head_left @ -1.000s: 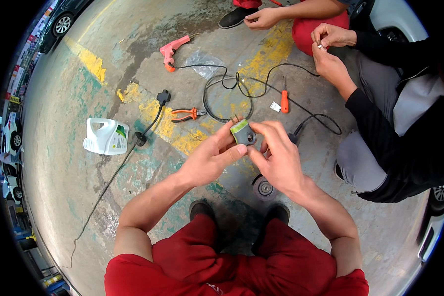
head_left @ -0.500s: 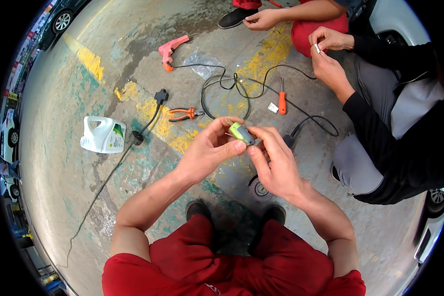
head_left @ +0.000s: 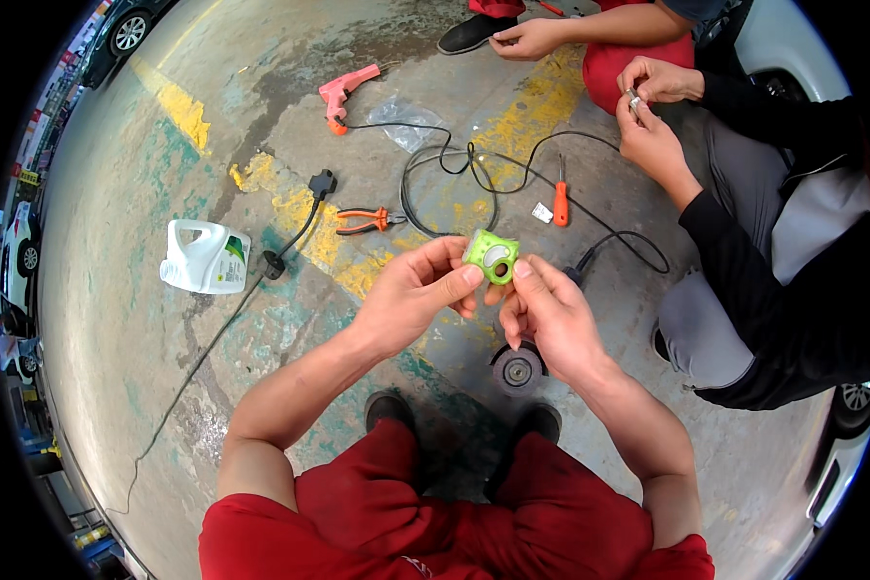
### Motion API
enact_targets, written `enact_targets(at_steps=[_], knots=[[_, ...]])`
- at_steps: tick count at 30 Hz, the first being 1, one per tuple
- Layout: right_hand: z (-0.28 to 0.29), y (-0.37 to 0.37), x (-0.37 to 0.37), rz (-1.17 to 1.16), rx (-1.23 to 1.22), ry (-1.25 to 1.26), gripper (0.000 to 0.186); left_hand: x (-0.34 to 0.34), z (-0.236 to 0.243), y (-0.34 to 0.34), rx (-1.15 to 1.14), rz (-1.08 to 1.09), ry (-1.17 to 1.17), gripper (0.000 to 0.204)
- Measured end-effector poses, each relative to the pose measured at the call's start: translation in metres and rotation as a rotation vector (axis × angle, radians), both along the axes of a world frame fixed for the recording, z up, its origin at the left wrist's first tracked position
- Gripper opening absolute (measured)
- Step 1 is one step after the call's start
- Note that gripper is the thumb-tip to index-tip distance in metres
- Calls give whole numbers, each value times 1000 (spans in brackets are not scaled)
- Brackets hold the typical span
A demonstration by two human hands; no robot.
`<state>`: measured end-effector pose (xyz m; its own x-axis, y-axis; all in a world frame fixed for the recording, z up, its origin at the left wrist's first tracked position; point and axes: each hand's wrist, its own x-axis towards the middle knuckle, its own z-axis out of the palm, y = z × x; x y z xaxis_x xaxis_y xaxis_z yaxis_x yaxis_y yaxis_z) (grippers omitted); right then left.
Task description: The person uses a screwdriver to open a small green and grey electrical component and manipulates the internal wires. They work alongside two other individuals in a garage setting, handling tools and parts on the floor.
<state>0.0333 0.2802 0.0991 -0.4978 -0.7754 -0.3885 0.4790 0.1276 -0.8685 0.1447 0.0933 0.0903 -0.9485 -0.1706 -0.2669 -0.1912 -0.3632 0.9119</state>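
Above a stained concrete floor (head_left: pixel 290 338), between the person's two hands, sits a small green case (head_left: pixel 494 255) with a pale oval and a dark round hole on the side facing up. The left hand (head_left: pixel 418 295) grips it by its left edge, thumb on top and fingers bent behind. The right hand (head_left: pixel 558 324) pinches the lower right corner, its thumb tip against the edge and its other fingers curled below.

Just below the right hand, a round grinding disc (head_left: pixel 517 370) lies near the person's shoes (head_left: pixel 539 422). Beyond the left hand are pliers (head_left: pixel 382 218) with orange and black handles, beside a loop of black cable (head_left: pixel 403 193). To the right of that loop, a screwdriver (head_left: pixel 561 208) with an orange handle lies next to a small white packet (head_left: pixel 542 211). Farther off, a pink gun-shaped tool (head_left: pixel 336 95) rests near a clear plastic bag (head_left: pixel 404 121). Well to the left, a white jug (head_left: pixel 206 256) stands by a cord that ends in a black socket (head_left: pixel 323 183).

At upper right, a co-worker in dark sleeves holds a small pale piece (head_left: pixel 633 100) in both hands; what it is cannot be told.
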Motion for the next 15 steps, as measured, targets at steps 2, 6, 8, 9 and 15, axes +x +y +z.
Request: enact_targets(at_steps=[2,6,8,9,15], knots=[[1,1,1,25,-4,44,41,2,-1,-1,-51,-2,12,33],[0,3,4,44,-27,125,41,7,-4,-1,-300,-2,69,35],[2,2,4,0,-35,124,39,8,-2,0,-505,-4,104,36],[3,2,4,-23,-39,125,39,7,2,1,-614,-7,125,35],[1,2,7,-55,-71,259,40,1,3,1,-848,-9,346,41]])
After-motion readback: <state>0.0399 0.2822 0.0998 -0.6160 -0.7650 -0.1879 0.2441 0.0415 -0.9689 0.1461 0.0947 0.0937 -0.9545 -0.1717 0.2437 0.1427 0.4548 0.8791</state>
